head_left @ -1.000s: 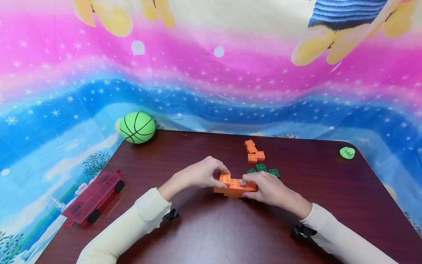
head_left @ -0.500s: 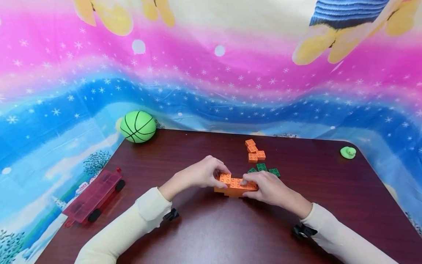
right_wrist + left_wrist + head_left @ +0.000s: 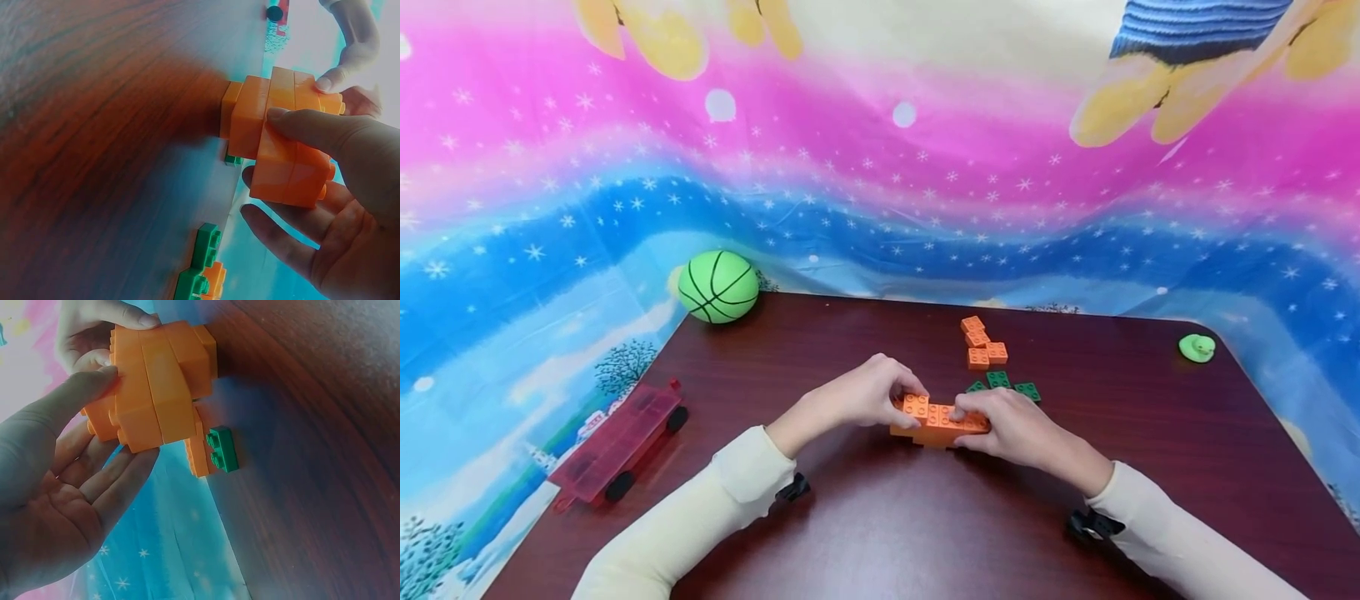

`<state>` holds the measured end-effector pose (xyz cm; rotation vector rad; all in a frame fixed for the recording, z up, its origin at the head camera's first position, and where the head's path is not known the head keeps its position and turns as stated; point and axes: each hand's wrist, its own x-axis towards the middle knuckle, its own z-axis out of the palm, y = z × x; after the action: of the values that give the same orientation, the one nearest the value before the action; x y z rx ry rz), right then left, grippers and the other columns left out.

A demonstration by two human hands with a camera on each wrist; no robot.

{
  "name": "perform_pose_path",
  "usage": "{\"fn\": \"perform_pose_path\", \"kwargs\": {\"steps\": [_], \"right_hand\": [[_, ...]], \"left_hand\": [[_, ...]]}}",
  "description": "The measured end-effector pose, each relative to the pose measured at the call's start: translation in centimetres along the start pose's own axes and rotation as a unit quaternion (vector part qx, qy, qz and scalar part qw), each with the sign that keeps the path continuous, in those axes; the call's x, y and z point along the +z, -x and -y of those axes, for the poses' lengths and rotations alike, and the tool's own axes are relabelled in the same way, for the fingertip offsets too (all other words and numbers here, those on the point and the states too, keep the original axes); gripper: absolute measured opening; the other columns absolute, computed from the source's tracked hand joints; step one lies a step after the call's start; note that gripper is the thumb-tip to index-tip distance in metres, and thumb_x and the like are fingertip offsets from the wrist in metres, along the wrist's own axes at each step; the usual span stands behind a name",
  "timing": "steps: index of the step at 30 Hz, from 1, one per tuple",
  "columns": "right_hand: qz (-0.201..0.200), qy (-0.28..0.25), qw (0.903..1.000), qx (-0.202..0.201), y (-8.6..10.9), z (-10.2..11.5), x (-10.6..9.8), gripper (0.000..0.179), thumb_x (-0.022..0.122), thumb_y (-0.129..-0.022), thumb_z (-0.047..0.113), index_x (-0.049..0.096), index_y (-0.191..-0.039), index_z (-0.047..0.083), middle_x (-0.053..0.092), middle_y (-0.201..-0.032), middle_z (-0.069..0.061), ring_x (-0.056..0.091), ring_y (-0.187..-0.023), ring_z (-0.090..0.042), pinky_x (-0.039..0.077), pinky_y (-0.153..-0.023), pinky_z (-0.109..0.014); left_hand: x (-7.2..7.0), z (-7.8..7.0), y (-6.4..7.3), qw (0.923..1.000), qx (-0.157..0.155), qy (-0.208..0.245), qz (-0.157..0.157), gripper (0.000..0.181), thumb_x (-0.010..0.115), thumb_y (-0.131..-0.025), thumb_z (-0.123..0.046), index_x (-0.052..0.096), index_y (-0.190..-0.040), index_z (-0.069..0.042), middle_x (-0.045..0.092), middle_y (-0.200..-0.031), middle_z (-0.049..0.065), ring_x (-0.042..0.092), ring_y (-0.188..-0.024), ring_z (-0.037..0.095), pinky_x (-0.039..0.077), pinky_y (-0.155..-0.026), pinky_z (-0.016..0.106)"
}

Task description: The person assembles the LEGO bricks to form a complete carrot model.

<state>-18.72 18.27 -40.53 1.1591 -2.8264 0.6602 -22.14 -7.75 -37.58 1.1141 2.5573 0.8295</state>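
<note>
Several orange toy building bricks are joined into one long stepped block (image 3: 936, 433), which both hands hold over the table. My left hand (image 3: 876, 393) grips its left end, thumb in front and fingers behind, around a raised orange brick (image 3: 916, 403) on top. At the right end, my right hand (image 3: 1011, 423) pinches the block between thumb and fingers. Seen from the left wrist, the left thumb presses the studded side of the block (image 3: 153, 394). In the right wrist view, the right thumb lies across the block's smooth side (image 3: 275, 156).
Green bricks (image 3: 997, 379) lie just behind the right hand, with loose orange bricks (image 3: 977, 358) farther back. A green ball (image 3: 718, 287) stands at the far left corner, a red toy cart (image 3: 617, 442) at the left edge, a green rubber duck (image 3: 1197, 347) at the far right.
Everything in the head view has shifted slightly to the right together. Both hands keep the same hold on the orange block.
</note>
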Motion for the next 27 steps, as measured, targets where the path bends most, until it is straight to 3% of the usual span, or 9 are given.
{"fn": "perform_pose_path", "kwargs": {"steps": [9,15,22,27], "right_hand": [[0.003,-0.005,1.0000,0.004,0.1,-0.1,0.1,0.024,0.086,-0.085,0.027,0.064,-0.094,0.027,0.075,-0.100,0.008,0.062,-0.081,-0.001,0.055,-0.072,-0.023],[0.000,-0.006,1.0000,0.003,0.2,-0.2,0.1,0.024,0.086,-0.084,0.028,0.064,-0.094,0.027,0.076,-0.100,0.008,0.062,-0.080,-0.001,0.054,-0.071,-0.022],[0.008,-0.008,0.9999,-0.006,0.0,-0.2,0.1,0.024,0.085,-0.085,0.026,0.063,-0.095,0.026,0.075,-0.100,0.009,0.062,-0.082,-0.001,0.055,-0.073,-0.024],[0.040,-0.032,0.9987,-0.006,0.0,-0.3,-0.5,0.020,0.080,-0.090,0.030,0.063,-0.098,0.026,0.074,-0.103,0.010,0.064,-0.087,-0.002,0.055,-0.076,-0.025]], "left_hand": [[0.8,0.5,0.2,0.9991,-0.024,0.033,-0.005,0.031,0.085,-0.084,-0.023,0.079,-0.113,-0.013,0.078,-0.106,-0.003,0.063,-0.084,0.004,0.054,-0.074,0.021],[1.7,1.4,0.2,0.9971,-0.033,0.069,0.005,0.030,0.082,-0.088,-0.029,0.077,-0.116,-0.017,0.075,-0.094,-0.009,0.059,-0.075,0.005,0.052,-0.067,0.021],[1.8,1.8,0.2,0.9972,-0.031,0.068,-0.002,0.026,0.083,-0.087,-0.028,0.079,-0.111,-0.020,0.074,-0.091,-0.011,0.061,-0.075,0.006,0.053,-0.066,0.023],[1.7,1.7,0.1,0.9973,-0.033,0.065,0.007,0.027,0.083,-0.087,-0.028,0.079,-0.113,-0.019,0.075,-0.092,-0.011,0.060,-0.075,0.005,0.052,-0.067,0.022]]}}
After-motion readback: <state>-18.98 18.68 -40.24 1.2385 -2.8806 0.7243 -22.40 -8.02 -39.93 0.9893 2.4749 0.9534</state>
